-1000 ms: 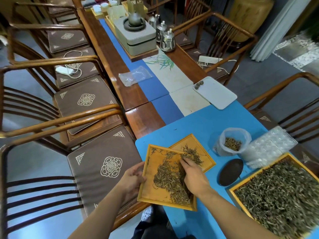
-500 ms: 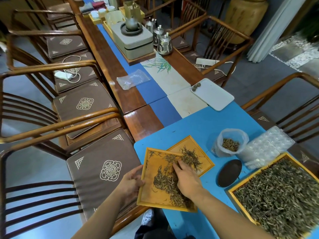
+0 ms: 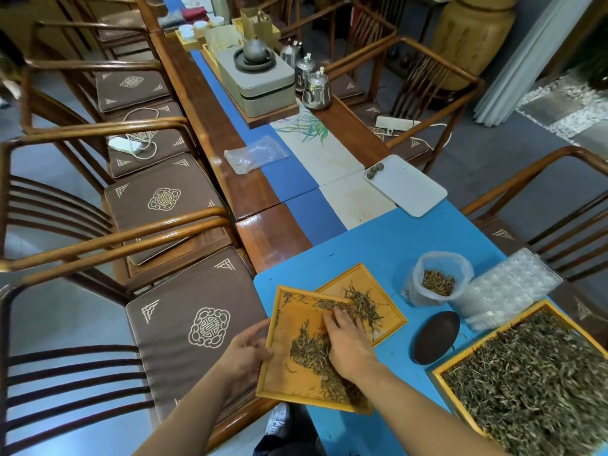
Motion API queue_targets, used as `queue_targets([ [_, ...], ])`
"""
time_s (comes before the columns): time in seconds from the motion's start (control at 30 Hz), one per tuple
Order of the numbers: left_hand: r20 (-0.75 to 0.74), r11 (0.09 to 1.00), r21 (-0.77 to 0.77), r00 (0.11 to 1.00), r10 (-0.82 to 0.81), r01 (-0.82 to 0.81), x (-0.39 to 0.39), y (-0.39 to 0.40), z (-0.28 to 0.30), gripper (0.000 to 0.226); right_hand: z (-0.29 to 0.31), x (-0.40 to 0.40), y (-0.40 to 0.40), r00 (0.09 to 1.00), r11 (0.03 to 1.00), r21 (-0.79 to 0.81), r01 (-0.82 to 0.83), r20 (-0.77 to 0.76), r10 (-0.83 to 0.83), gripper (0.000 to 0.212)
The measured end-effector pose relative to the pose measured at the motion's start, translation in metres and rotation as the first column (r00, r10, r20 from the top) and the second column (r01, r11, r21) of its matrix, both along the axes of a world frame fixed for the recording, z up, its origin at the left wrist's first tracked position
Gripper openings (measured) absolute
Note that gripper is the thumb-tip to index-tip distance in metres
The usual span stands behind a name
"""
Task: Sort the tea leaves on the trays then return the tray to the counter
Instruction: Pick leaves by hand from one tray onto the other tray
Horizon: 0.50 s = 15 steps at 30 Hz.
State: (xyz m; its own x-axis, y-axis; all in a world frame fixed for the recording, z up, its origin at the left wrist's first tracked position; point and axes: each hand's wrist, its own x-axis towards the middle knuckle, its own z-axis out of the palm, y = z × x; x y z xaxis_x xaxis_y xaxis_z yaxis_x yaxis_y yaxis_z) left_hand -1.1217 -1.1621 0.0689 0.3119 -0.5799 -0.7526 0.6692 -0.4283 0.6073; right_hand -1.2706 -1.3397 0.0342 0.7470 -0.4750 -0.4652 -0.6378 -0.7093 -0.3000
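A yellow wooden tray (image 3: 289,373) lies tilted at the near edge of the blue mat, overlapping a second small yellow tray (image 3: 388,311) behind it. Dry tea leaves (image 3: 309,350) are scattered on the near tray; a smaller clump of leaves (image 3: 365,301) sits on the far one. My left hand (image 3: 245,350) grips the near tray's left rim. My right hand (image 3: 345,337) rests flat on the leaves, fingers straight, fingertips near the tray's far rim. A large yellow tray (image 3: 450,366) full of tea leaves stands at the right.
A plastic bag of leaves (image 3: 437,278), a clear blister pack (image 3: 506,291) and a dark oval dish (image 3: 436,337) lie between the trays. A white tray (image 3: 408,185) sits farther up the table, a tea set (image 3: 260,77) beyond. Wooden chairs (image 3: 184,324) line both sides.
My right hand has slid up the near tray, pushing leaves toward its far rim and the second tray. My left hand keeps its grip on the left rim.
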Motion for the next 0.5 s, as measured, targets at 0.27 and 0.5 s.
queue_targets([
  [0.27,-0.006,0.999,0.008,0.999,0.034,-0.034,0.003,0.003,0.001,0.057,0.009,0.008,-0.003,0.996,0.997,0.038,-0.071,0.055,0.069,0.085],
  [0.5,-0.005,1.000,0.001,1.000,0.031,-0.031,0.007,0.004,0.000,0.058,0.013,0.007,-0.003,0.998,0.996,0.055,-0.064,0.007,0.064,0.081],
])
